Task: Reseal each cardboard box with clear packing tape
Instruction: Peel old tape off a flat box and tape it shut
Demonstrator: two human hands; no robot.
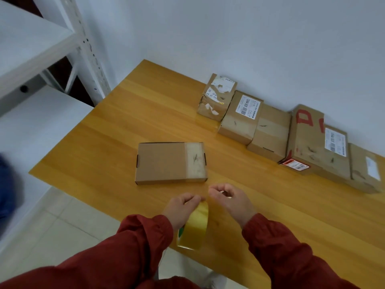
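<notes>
Two red sleeves filled the bottom of the frame. Just above them, at lower centre, the left hand gripped a roll of yellowish clear tape, fingers curled over its top edge, and held it upright over the near edge of the table. The right hand was just to the right of it, fingers curled and thumb close to forefinger near the top of the roll. Whether it pinched the tape end, I cannot tell.

Beyond the hands, in the centre, a flat box lay closed on the table, with a strip of tape across its right end. Further back, six more boxes stood in a row touching each other along the wall, from centre to the right edge. A white shelf was at upper left.
</notes>
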